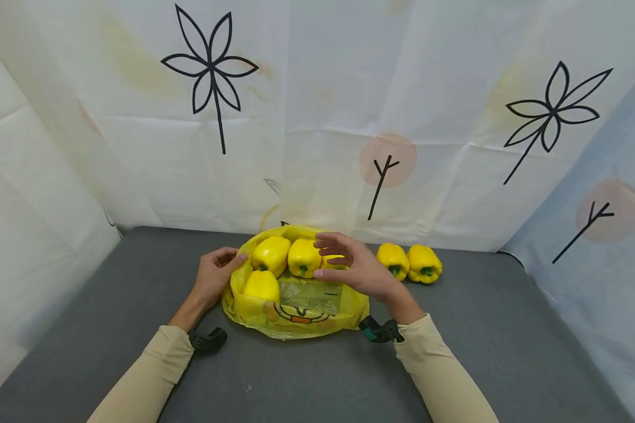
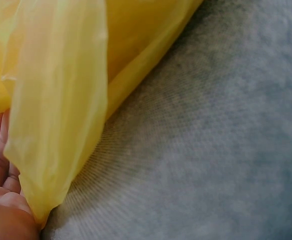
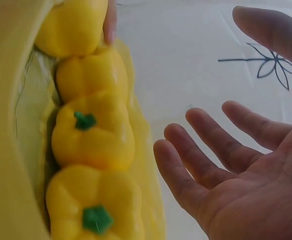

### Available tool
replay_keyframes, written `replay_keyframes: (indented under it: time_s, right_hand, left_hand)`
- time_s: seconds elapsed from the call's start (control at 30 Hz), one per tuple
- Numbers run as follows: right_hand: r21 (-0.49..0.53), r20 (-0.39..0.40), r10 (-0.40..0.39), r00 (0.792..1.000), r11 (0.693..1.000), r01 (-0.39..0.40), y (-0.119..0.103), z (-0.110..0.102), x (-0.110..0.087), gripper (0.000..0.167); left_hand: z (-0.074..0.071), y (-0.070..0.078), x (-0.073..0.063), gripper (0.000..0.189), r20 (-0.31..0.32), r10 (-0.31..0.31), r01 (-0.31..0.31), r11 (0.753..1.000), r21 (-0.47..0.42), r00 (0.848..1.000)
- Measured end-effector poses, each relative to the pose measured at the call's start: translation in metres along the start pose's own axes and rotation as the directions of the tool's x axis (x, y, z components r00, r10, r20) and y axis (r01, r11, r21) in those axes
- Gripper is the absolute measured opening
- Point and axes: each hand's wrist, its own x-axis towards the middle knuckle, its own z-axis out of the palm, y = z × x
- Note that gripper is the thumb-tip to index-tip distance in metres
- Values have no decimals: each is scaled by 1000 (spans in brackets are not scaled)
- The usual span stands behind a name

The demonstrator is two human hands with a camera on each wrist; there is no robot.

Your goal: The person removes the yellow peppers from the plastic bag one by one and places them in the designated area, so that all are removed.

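A yellow plastic bag (image 1: 296, 326) lies on the grey table with its mouth spread wide. Several yellow bell peppers (image 1: 271, 255) are inside, most in a row along the far side; green stems show on some (image 3: 96, 219). At the bag's left rim, my left hand (image 1: 214, 275) grips the plastic with the thumb on the inner side; the bag (image 2: 60, 100) partly covers its fingers in the left wrist view. My right hand (image 1: 362, 267) hovers over the bag's right side, fingers spread and apart from the peppers. Its palm (image 3: 266, 195) is bare in the right wrist view.
Two more yellow bell peppers (image 1: 408, 263) sit side by side on the table (image 1: 487, 329), right of the bag. Behind the table hangs a white cloth (image 1: 317, 117) printed with leaves and trees. A bluish cloth (image 1: 614, 264) hangs at the right.
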Motion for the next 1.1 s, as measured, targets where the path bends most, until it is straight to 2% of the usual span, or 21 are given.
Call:
replay_keyframes:
  time_s: [0.13, 0.33, 0.67, 1.1]
  right_hand:
    - [-3, 14, 3, 1000, 1000, -3, -5, 9, 5, 66]
    - [53, 13, -6, 1000, 999, 5, -9, 18, 12, 67]
    - [109, 25, -2, 1000, 994, -1, -7, 28, 19, 65]
    - [79, 68, 88, 994, 993, -93, 4, 48, 27, 67]
  left_hand:
    - [1, 0, 0, 38, 4, -4, 4, 1000, -6, 1000]
    - [2, -1, 0, 38, 10, -7, 7, 1000, -17, 1000]
    - [1, -1, 1, 39, 11, -2, 2, 1000, -6, 1000]
    - [0, 1, 0, 39, 5, -6, 6, 1000, -5, 1000]
